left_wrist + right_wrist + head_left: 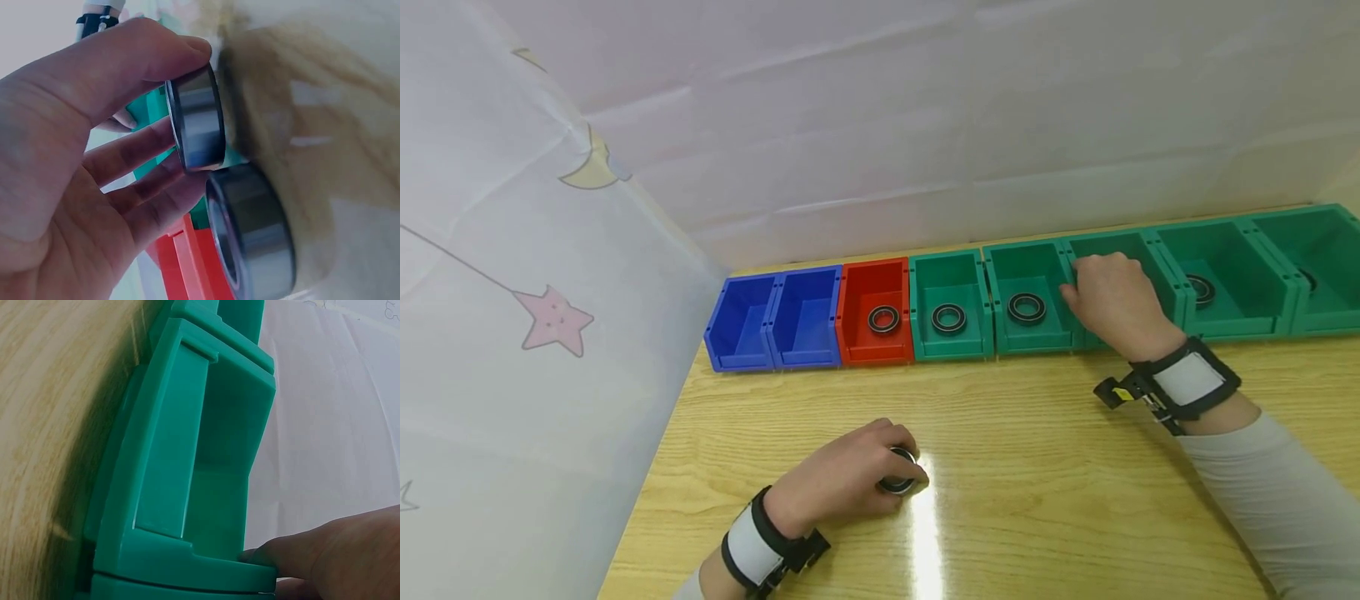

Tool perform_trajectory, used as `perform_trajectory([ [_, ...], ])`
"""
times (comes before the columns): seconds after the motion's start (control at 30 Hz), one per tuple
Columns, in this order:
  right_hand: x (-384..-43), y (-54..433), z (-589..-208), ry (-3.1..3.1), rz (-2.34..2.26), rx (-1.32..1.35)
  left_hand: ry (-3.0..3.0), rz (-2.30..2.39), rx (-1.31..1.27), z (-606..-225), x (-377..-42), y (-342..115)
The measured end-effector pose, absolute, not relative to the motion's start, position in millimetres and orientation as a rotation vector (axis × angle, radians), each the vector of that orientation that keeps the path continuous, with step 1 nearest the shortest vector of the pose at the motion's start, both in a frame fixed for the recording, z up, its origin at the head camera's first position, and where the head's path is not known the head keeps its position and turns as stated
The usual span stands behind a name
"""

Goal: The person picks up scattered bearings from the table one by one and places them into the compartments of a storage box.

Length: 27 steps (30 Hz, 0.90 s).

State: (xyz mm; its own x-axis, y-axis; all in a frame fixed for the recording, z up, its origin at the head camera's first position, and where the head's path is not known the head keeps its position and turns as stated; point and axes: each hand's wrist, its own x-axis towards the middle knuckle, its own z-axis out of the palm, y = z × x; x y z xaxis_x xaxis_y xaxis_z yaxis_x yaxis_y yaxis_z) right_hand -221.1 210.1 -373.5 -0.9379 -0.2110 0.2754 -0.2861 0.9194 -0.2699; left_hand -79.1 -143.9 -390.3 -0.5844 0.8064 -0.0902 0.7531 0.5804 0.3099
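My left hand is low over the wooden table, pinching a ball bearing between thumb and fingertips. In the left wrist view a second ball bearing stands right beside the pinched one, under the fingers. The head view shows only one black-and-silver ring at that hand, partly covered by the fingers. My right hand is over the row of green bins, its back to the head camera. In the right wrist view, its fingers grip the upper rim of a green bin at a side wall; some fingertips are hidden.
Along the wall stand two blue bins, a red bin and several green bins. Bearings lie in the red bin and in several green ones. White printed sheeting rises behind and at left.
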Motion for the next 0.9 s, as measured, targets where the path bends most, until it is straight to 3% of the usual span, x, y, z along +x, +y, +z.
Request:
perform_trajectory([
  [0.9,-220,210,-373,-2.825,0.457,0.383,2.767,0.474,1.154,-364,-121,-174],
])
